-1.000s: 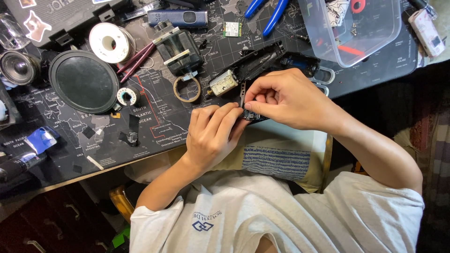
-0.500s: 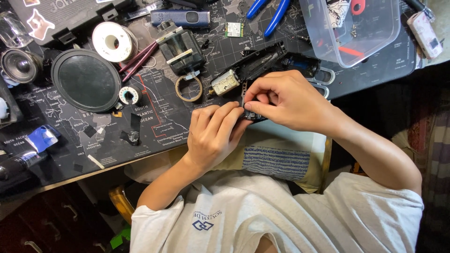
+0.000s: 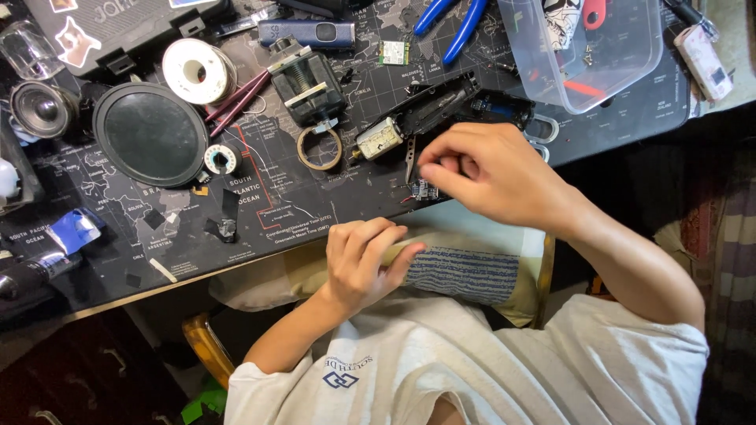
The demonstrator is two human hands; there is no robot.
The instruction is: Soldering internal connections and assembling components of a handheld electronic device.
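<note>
**A:** From my remote seat, biggest first: what's on the dark map-printed desk mat (image 3: 260, 177)?

**B:** I see a clear rectangular plastic tub (image 3: 622, 67) at the far right edge, holding small parts so they can't roll off, I'd judge. Left of centre lies a round black disc with a grey rim (image 3: 150, 134). Between them sits a long black plastic casing with a small silver motor at its end (image 3: 413, 118), opened up and within reach of the hands.

**A:** And the hands?

**B:** The right hand (image 3: 492, 173) hovers just below that casing. Its fingertips are pressed together in a pinch on a tiny dark circuit piece with thin wires (image 3: 424, 189), held low over the mat's near edge; a fine grip suits so small a part. The left hand (image 3: 362, 264) is off the mat, fingers curled loosely against a pale cushion on the lap. I see nothing held in it.

**A:** Smaller bits?

**B:** 1 pair of blue-handled pliers (image 3: 457, 24) at the top, 1 white spool (image 3: 195, 71), 1 tan tape ring (image 3: 319, 148).
</note>
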